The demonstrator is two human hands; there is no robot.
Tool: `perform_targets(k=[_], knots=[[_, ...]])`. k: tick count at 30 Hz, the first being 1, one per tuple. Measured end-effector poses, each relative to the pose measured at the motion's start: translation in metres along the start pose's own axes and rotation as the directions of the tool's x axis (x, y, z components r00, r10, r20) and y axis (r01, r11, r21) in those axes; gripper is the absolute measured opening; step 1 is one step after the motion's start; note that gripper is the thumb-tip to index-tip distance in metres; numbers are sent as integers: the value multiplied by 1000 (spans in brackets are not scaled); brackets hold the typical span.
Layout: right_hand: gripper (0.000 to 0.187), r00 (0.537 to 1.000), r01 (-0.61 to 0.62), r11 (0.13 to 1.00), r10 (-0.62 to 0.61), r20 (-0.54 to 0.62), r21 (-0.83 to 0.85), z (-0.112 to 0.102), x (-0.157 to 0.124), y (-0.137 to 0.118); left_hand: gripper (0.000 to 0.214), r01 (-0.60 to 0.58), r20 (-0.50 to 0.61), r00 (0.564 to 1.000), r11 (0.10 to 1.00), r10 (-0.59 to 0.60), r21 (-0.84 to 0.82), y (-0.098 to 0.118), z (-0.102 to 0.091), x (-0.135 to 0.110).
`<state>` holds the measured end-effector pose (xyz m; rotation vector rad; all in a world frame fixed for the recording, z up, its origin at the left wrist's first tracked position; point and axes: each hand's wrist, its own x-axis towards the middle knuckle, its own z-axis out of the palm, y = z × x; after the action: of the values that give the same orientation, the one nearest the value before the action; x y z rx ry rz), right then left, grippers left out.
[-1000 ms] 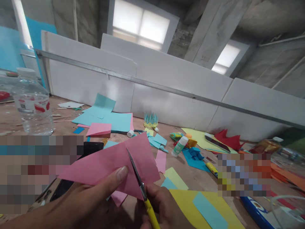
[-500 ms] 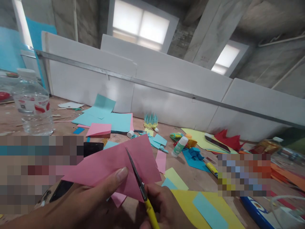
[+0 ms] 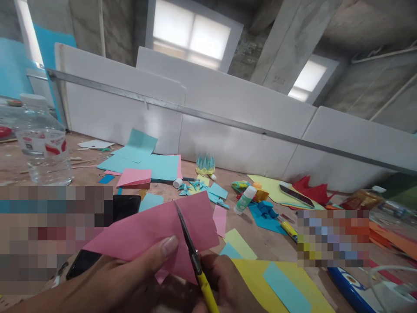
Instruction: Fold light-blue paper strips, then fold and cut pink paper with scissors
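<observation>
A sheet of pink paper [image 3: 143, 230] is held up over the table by my left hand [image 3: 140, 269], its thumb pressed on the near face and the fingers hidden behind. My right hand [image 3: 221, 278] grips yellow-handled scissors [image 3: 192, 250], whose dark blades lie across the pink paper, tips near its upper edge. Whether the blades are fully together I cannot tell. Behind the paper are light-blue paper scraps [image 3: 192, 187] and a small blue-and-yellow paper crown [image 3: 205, 165].
A glue stick [image 3: 245, 200] stands right of the paper. A water bottle [image 3: 44, 143] is at the left, a black phone [image 3: 127, 206] behind the paper. Yellow paper [image 3: 280, 282] with a light-blue strip lies at the right. A white panel [image 3: 228, 139] closes off the back.
The pink paper has dropped and tilted slightly, showing more of the light-blue scraps behind it. The scissors have moved only slightly with it; both hands keep their hold.
</observation>
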<state>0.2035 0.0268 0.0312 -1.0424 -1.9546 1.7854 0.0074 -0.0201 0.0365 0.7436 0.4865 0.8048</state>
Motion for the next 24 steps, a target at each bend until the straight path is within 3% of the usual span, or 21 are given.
perform_targets(k=[7,13,17,21,24], knots=[[65,996,-40,999,38,84,16,-4,12,14,52,-11,15,1000,1000,11,18,-4,0,3],[63,999,-8,999,10,33,-33,-6,12,16,50,-7,-98,995,991,21,134,0,-2,0],[53,998,27,998,-30,-54,-60,-3,1,9,41,-1,-192,980,972,47,236,-9,-18,-2],[54,994,79,995,-83,-68,-58,-2,-4,11,40,-66,-164,980,964,111,259,-24,-32,2],[58,995,75,994,-79,-54,-74,-4,-3,13,43,-76,-168,978,964,121,254,-26,-29,5]])
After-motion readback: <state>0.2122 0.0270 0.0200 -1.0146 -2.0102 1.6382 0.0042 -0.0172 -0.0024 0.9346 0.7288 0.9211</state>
